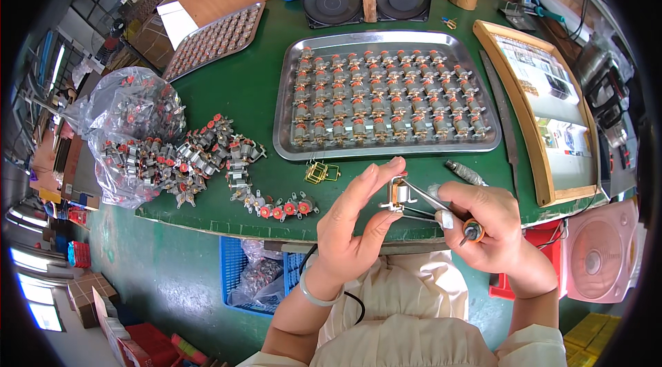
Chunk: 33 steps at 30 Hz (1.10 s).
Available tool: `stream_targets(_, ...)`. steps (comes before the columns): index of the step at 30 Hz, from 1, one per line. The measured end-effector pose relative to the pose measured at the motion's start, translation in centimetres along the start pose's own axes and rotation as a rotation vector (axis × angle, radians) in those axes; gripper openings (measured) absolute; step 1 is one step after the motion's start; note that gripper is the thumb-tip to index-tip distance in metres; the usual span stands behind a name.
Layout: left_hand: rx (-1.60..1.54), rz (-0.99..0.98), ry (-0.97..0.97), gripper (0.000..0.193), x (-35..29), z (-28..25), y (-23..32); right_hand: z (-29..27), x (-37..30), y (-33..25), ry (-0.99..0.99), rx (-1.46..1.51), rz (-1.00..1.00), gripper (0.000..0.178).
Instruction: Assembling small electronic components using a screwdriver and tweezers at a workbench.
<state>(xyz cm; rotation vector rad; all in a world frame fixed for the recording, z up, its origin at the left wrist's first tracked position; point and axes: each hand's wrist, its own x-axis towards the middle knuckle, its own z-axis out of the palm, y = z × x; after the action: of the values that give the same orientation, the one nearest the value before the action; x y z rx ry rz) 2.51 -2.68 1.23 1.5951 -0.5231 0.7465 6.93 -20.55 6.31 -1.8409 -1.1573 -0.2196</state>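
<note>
We saw the left hand (350, 221) closed lightly on a small metal component (400, 192), pinched upright between thumb and fingers. At its right, the right hand (491, 219) was closed around slim metal tweezers (429, 198), their prongs spread, one toward the component's upper end and one toward its lower; we could not tell whether both touched it. A tool with an orange band (473, 230) sat in the same curled fingers, mostly hidden, so we could not make out its kind.

Beyond the grip we had a metal tray (386, 153) of similar components in rows. Near the grip, beyond and left, lay a yellow wire frame (322, 172); farther left, a loose component pile (200, 153) adjoined a clear plastic bag (131, 101), whose creases blurred its contents.
</note>
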Motion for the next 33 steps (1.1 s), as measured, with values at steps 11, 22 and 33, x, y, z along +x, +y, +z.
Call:
stream_targets(11,-0.011,-0.005,-0.001,0.053,-0.1,-0.1,-0.1,0.3,0.1,0.4,0.010,-0.160,-0.076,0.048)
stream_targets(22,-0.039,-0.018,0.002,0.053,0.0,0.0,-0.1,0.1,0.1,0.3,0.007,-0.108,-0.020,0.045)
stream_targets(33,-0.411,-0.151,0.061,0.058,0.0,-0.2,-0.2,-2.7,-1.2,0.3,-0.036,0.364,0.537,0.026)
